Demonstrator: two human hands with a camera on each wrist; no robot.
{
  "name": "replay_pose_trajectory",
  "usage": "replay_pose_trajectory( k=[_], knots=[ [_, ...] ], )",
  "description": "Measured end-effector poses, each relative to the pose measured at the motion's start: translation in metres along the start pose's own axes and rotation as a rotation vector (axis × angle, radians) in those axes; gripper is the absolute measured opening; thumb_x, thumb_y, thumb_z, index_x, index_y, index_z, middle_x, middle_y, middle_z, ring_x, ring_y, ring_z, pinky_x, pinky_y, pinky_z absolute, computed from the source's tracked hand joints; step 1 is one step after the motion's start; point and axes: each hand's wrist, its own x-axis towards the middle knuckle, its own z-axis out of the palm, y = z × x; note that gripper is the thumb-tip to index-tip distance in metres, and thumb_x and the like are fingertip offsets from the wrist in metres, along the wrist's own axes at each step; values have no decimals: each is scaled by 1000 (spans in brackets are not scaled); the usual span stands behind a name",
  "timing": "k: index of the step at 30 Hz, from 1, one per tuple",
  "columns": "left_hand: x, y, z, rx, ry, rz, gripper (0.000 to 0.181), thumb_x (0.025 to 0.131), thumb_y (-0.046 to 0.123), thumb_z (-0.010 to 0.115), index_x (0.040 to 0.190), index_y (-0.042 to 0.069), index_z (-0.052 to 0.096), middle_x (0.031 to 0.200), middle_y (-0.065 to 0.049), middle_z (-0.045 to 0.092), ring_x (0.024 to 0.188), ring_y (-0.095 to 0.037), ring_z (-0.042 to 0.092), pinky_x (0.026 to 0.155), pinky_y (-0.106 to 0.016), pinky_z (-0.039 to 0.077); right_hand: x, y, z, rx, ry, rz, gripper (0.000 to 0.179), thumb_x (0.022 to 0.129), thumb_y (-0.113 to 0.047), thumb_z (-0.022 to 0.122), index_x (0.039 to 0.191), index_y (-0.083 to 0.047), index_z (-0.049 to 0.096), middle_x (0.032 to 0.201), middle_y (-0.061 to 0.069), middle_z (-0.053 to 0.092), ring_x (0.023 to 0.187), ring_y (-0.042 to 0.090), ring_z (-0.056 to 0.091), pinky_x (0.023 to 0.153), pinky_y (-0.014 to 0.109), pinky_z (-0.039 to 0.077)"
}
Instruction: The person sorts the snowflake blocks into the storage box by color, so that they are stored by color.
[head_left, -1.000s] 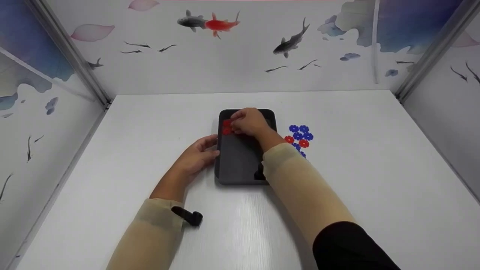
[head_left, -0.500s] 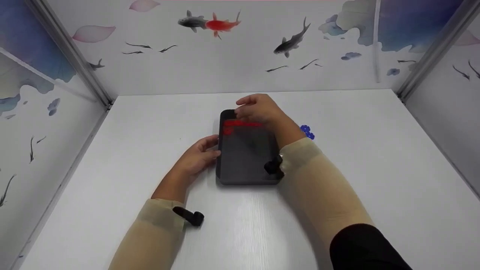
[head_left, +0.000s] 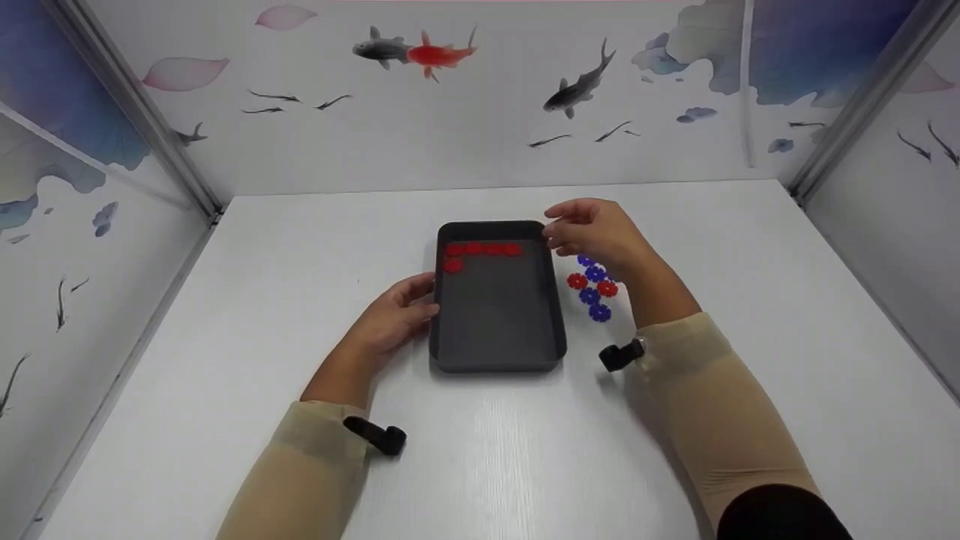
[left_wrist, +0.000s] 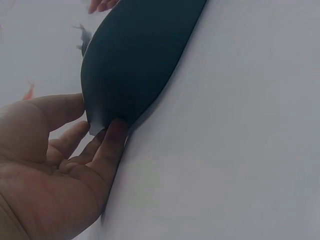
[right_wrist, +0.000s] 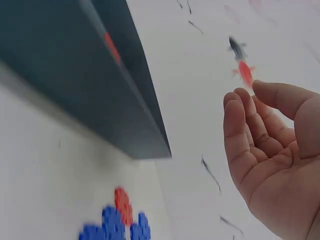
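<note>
The relaxed left hand (head_left: 391, 316) touched a dark-grey rectangular tray (head_left: 499, 322). The empty, loosely curved right hand (head_left: 598, 231) hung near blue flower-shaped pieces (head_left: 599, 312).

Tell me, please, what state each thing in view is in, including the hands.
Tray: upright, open-topped, mostly bare inside.
Left hand: fingers touching the tray's left side.
Right hand: holding nothing, near the tray's far right corner.
Red pieces in the tray: four in a row, one nearer.
Loose pieces: red and blue, clustered on the table, some partly hidden.
</note>
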Motion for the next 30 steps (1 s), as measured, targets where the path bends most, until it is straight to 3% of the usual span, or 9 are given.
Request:
replay_pose_trajectory(
  k=[6, 14, 23, 30],
  knots=[
    [0, 0, -1, -5, 0, -1, 62, 102, 4, 68, 160, 19, 49, 165, -1, 48, 143, -23, 56, 116, -42, 48, -11, 20, -30, -82, 0, 22, 33, 101, -30, 77, 131, -18, 72, 120, 7, 76, 115, 33, 73, 91, 28, 63],
    [0, -1, -2, -9, -1, 0, 62, 102, 4, 67, 160, 18, 49, 166, -3, 47, 147, -22, 54, 120, -43, 46, -20, 43, -69, -177, -11, 88, 43, 99, -31, 79, 138, -18, 68, 119, 1, 72, 118, 29, 70, 94, 28, 62],
    [2, -3, -3, -22, -3, 5, 62, 102, 3, 68, 159, 17, 49, 164, -4, 48, 148, -23, 52, 120, -43, 45, -17, 77, -81, -186, -43, 159, 49, 98, -25, 80, 143, -15, 65, 121, 2, 70, 110, 23, 69, 89, 26, 62],
    [3, -3, -2, -29, -2, 11, 62, 101, 2, 69, 158, 16, 50, 164, -4, 50, 147, -23, 54, 118, -41, 47, -16, 91, -83, -240, -52, 175, 46, 98, -23, 80, 141, -18, 67, 122, 2, 71, 106, 21, 67, 86, 26, 59]
  ],
)
